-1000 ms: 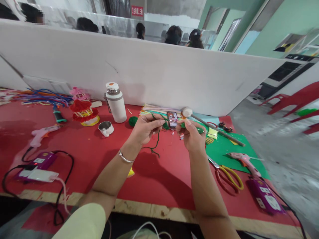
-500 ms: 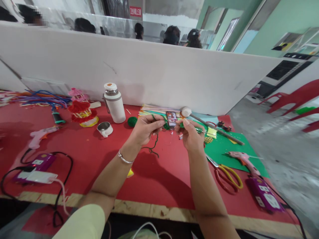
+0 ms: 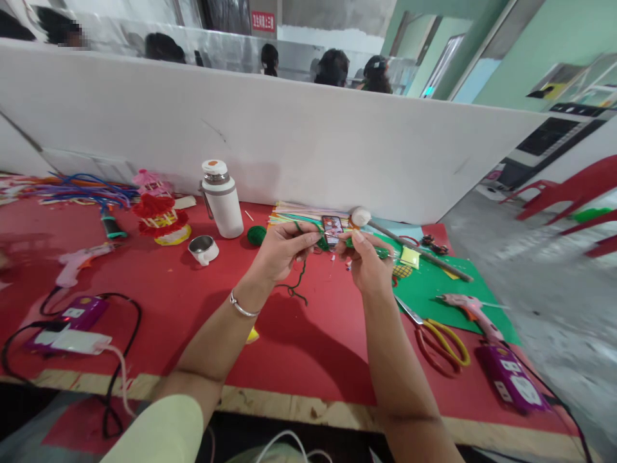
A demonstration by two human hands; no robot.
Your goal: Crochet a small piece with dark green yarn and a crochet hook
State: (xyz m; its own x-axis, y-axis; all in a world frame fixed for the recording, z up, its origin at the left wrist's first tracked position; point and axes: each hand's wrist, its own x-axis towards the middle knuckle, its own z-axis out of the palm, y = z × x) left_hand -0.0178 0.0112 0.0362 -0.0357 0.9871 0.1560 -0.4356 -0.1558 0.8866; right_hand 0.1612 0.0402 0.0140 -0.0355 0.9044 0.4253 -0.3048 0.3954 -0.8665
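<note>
Green yarn [image 3: 322, 243] sits at frame centre, raised above the table and pinched between thumb and fingers of the left hand [image 3: 282, 249]; a strand passes over the index finger. Right hand [image 3: 369, 259], just beside it, is closed around a slim tool [image 3: 384, 253] with a green handle. A thin metallic shaft points toward the yarn; tip shape too small to tell.

Risks, as judged: a loop could slip off the tip if the left pinch loosens; the fine shaft could split the strand if it enters off-line. The loose tail, curled on the table below the hands, could knot if pulled. Uneven tension over the finger would probably give uneven loops.

Materials: yarn soft, matte, dark green; its ball [image 3: 256, 236] rounded, left of the hands. Phone [image 3: 332, 226], flat and glossy, lit, behind the hands. Table [image 3: 313, 360] smooth, red, with a raw wood edge at lower frame. Centre left: white flask [image 3: 225, 209], cylindrical, and a cup [image 3: 203, 251] with a metallic inside. Right: scissors [image 3: 442, 347] with red and yellow handles, partly on a flat green sheet [image 3: 429, 299]; pink glue gun [image 3: 470, 305] nearby.
</note>
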